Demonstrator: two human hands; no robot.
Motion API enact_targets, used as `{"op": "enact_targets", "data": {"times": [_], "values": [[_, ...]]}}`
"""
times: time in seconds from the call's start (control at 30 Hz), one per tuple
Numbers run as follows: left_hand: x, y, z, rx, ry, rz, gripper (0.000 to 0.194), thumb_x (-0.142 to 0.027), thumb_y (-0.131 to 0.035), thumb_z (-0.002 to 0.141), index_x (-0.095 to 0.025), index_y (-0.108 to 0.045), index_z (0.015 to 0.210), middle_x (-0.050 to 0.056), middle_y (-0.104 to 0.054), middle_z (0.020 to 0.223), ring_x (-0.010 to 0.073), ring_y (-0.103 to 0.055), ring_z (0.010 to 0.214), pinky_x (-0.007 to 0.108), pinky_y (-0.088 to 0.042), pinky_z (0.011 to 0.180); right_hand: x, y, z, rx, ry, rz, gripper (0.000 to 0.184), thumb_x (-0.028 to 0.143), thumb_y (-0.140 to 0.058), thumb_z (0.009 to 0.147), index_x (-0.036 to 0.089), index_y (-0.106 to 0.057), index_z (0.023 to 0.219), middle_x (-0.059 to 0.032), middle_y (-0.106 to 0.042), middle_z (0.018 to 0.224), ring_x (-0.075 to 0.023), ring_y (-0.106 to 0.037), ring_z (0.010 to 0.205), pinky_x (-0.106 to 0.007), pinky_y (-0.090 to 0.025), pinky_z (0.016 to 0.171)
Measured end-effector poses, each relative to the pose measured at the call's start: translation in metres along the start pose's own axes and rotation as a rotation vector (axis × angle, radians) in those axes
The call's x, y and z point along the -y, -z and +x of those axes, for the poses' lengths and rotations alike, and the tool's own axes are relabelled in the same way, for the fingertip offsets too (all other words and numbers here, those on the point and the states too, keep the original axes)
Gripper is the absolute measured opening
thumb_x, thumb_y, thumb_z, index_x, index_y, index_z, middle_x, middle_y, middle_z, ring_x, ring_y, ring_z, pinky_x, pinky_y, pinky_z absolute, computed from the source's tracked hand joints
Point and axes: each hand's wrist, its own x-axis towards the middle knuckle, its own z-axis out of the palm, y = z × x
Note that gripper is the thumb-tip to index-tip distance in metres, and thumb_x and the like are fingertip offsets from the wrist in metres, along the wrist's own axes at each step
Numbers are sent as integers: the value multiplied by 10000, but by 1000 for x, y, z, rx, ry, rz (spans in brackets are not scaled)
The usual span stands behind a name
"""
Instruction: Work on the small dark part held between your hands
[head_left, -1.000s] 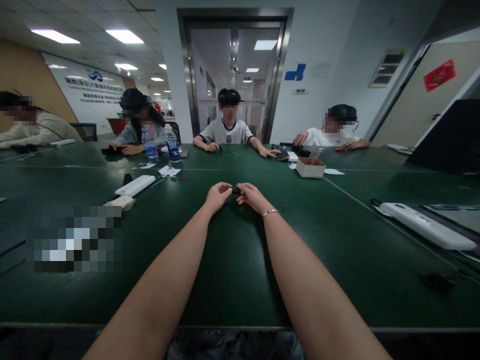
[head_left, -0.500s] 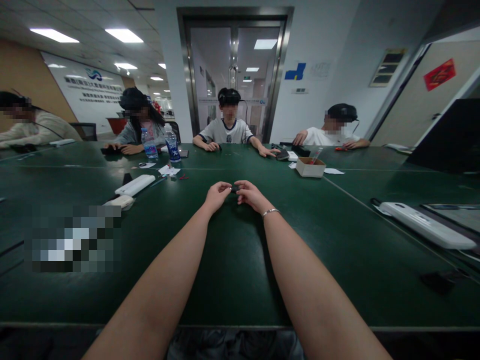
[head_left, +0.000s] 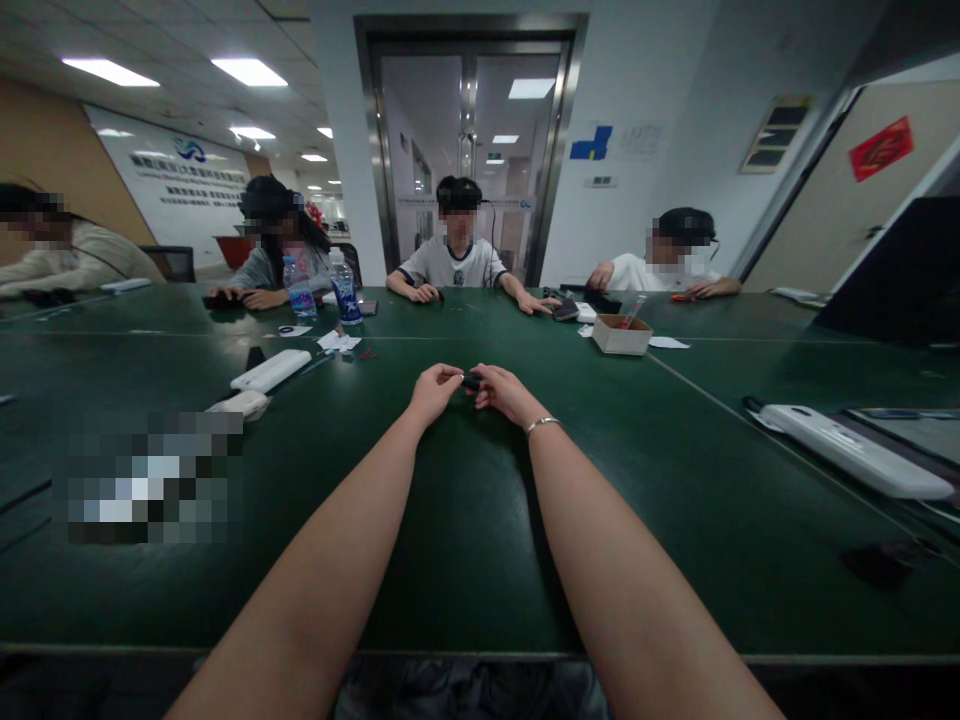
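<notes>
Left hand [head_left: 433,392]: fingers curled, tips pinched on 1 small black object [head_left: 472,381].
Right hand [head_left: 504,393]: fingers bent, gripping the same object's other end.
Object: between both sets of fingertips, just above the green tabletop [head_left: 465,540]; kind unclear.
Risk: likely slip from the tips, since each pinch was shallow.
Counts: 2 hands, 1 object, 2 water bottles [head_left: 344,289] and 1 cardboard box [head_left: 619,336] well beyond the fingers.

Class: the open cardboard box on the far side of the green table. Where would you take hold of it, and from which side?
Grip the cardboard box by its two short side walls, coming down from above: it sits upright, open-topped, with something red-tipped sticking out. That is a judgement.
</notes>
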Motion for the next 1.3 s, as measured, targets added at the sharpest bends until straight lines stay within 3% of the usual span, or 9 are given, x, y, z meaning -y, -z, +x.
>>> {"op": "enact_targets", "data": {"times": [0.2, 0.33, 0.43, 0.67, 0.8, 0.87, 1.03, 1.2, 1.3], "values": [[5, 1, 2, 0, 4, -17, 171, -256, -650, 687, -144, -651, 817, 53, -671, 783, 149, -628, 728, 322, -510, 764, 0, 1, -1, -1, 37, 34, 235, 76, -585, 804, 185, -536, 1006, 41, -595, 663, -65, -564, 446, -203, -531, 492], [6, 1, 2, -15, -4, -4, 183, -274, -653, 686, -150, -650, 822, 56, -668, 791, 152, -628, 727, 325, -512, 750, -2, 2, 2, -3, 3, 18, 88, 205, -544, 880, 159, -539, 955, -2, -618, 637, -82, -572, 450, -212, -526, 479], [2, 1, 0, 9, 28, -9, 169, -260, -657, 685, -154, -650, 817, 52, -665, 776, 150, -626, 730, 311, -514, 726, -3, 2, 3, 9, 0, 4, 74, 167, -544, 874, 151, -556, 946, -5, -624, 618, -73, -556, 445, -202, -521, 479], [-4, 1, -5, 53, -18, 27, 222, -220, -731, 616, -146, -666, 815, 74, -696, 870, 168, -640, 818, 356, -497, 845, 2, 2, -4, 15, 21, 56, 233, 7, -546, 783, 165, -573, 952, 56, -563, 572, -70, -567, 449, -195, -528, 498], [-1, 1, -3, 58, -18, -4, 209, -220, -735, 615, -146, -668, 799, 70, -705, 842, 167, -648, 790, 364, -499, 840, 3, -1, -3, 0, -4, 24, 34, 144, -535, 867, 151, -556, 893, 19, -592, 582, -76, -553, 422, -207, -521, 470], [0, 0, -3, 54, -12, -20, 216, -233, -743, 609, -148, -669, 792, 64, -707, 824, 166, -649, 779, 367, -498, 842, 2, -2, -1, -3, 4, -16, 95, 213, -507, 902, 146, -547, 849, 10, -587, 554, -73, -518, 386, -197, -493, 422], [2, 1, -1, 52, -13, -20, 232, -255, -754, 597, -146, -673, 785, 72, -712, 833, 175, -654, 794, 373, -495, 851, 1, -1, -1, -2, 30, 9, 109, 97, -573, 834, 163, -558, 920, 41, -589, 591, -65, -532, 397, -199, -516, 456], [3, 1, -1, 53, -27, -18, 219, -251, -740, 614, -146, -674, 795, 75, -713, 836, 179, -659, 794, 376, -496, 849, 1, -2, 0, -6, 5, -11, 85, 223, -531, 894, 145, -556, 870, 11, -594, 584, -68, -512, 378, -200, -493, 417], [3, 2, -2, 62, -24, -17, 226, -250, -737, 618, -144, -675, 808, 81, -713, 850, 184, -662, 806, 380, -496, 854, 1, -1, 0, 1, 22, -20, 39, 154, -524, 884, 150, -559, 902, 35, -570, 549, -61, -481, 362, -194, -491, 417]]}}
